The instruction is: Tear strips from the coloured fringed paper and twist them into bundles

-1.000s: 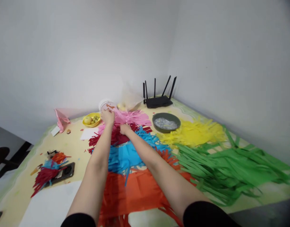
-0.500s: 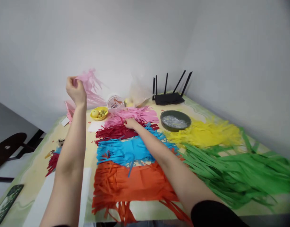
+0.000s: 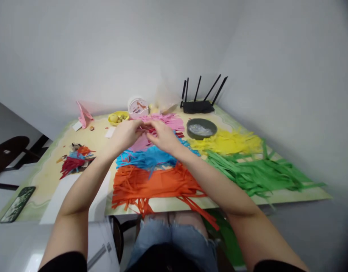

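Observation:
My left hand [image 3: 126,133] and my right hand [image 3: 164,139] meet above the middle of the table, fingers pinched together. A pink fringed paper strip [image 3: 140,143] hangs from them; the fingertips partly hide it. Behind lies a pink fringed sheet [image 3: 174,121], and a dark red fringed sheet [image 3: 179,135] is mostly covered by my right hand. Nearer to me, a blue fringed sheet [image 3: 154,155] and an orange fringed sheet [image 3: 159,183] lie in rows, the orange strips drooping over the table's front edge.
Yellow fringe [image 3: 230,142] and green fringe [image 3: 256,172] spread on the right. Behind them stand a dark bowl [image 3: 201,129] and a black router [image 3: 198,107]. A white tub [image 3: 138,107], a yellow fruit bowl [image 3: 118,118], a multicoloured fringe bundle [image 3: 74,160] and a phone [image 3: 17,204] are leftward.
My left hand has come down from the upper left with the pink paper to meet my right hand. The right hand has lifted off the sheets. The view has tilted down.

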The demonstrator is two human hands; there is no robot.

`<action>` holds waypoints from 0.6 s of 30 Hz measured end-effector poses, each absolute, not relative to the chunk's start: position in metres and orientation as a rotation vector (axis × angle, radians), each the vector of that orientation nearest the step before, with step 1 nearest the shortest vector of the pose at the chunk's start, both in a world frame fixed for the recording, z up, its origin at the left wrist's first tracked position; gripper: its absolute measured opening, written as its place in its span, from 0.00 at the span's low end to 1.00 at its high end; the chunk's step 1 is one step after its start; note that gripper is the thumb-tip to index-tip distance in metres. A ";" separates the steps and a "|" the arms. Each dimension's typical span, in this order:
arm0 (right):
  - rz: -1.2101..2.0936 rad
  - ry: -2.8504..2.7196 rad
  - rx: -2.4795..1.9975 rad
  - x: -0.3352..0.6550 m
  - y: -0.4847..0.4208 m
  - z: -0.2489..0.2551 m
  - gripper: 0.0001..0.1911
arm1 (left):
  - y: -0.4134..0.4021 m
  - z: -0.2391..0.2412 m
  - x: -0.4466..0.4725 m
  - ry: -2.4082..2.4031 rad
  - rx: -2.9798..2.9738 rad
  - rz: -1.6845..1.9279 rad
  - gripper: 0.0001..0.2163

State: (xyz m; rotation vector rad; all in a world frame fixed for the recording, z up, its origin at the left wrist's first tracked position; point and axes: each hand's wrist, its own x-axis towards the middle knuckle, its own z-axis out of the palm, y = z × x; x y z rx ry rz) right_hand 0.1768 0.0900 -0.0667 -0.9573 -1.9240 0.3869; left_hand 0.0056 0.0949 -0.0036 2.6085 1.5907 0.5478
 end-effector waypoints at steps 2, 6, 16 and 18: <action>0.517 -1.938 -1.019 0.188 0.078 -0.064 0.13 | 0.081 -0.007 -0.004 1.461 2.524 0.631 0.09; 0.589 -1.930 -1.012 0.213 0.053 -0.053 0.10 | 0.058 -0.009 -0.024 1.300 2.397 0.632 0.08; -0.147 -2.032 -1.104 0.260 -0.021 -0.015 0.21 | 0.011 -0.006 -0.017 1.300 2.389 0.968 0.09; -0.124 -2.090 -0.965 0.248 -0.030 -0.015 0.28 | 0.006 -0.010 -0.013 1.245 2.378 0.990 0.09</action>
